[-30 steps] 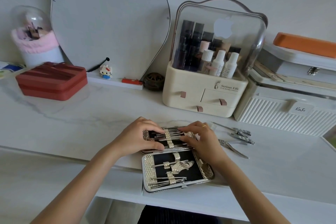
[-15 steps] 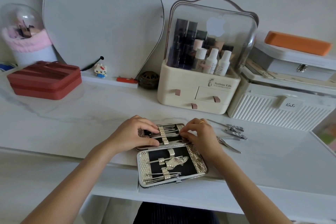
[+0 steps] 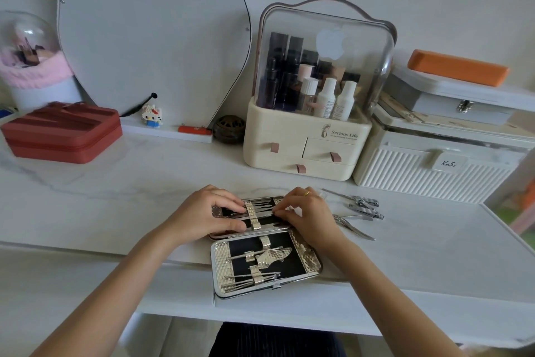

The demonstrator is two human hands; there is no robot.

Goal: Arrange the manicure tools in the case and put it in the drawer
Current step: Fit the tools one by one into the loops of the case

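Observation:
An open silver manicure case [image 3: 220, 269] lies at the table's front edge, with several thin tools strapped into its black lining. My left hand [image 3: 207, 216] grips the left end of the case's far half [image 3: 260, 203], fingers on top and thumb along its near edge. My right hand [image 3: 308, 212] pinches the end of a thin metal tool [image 3: 265, 214] lying across the far half's strap. Two nail clippers [image 3: 365, 201] and a pair of nippers [image 3: 354, 227] lie loose on the table just right of my right hand.
A cream cosmetics organiser [image 3: 307, 130] with three small shut drawers stands behind the case. A white ribbed box [image 3: 428, 180] stands to its right, a red zip case [image 3: 62, 133] at far left, and a mirror [image 3: 150, 38] leans on the wall.
Both hands stay on the case's far half; the right fingers have shifted slightly along the tool. My head has moved a little, shifting the view.

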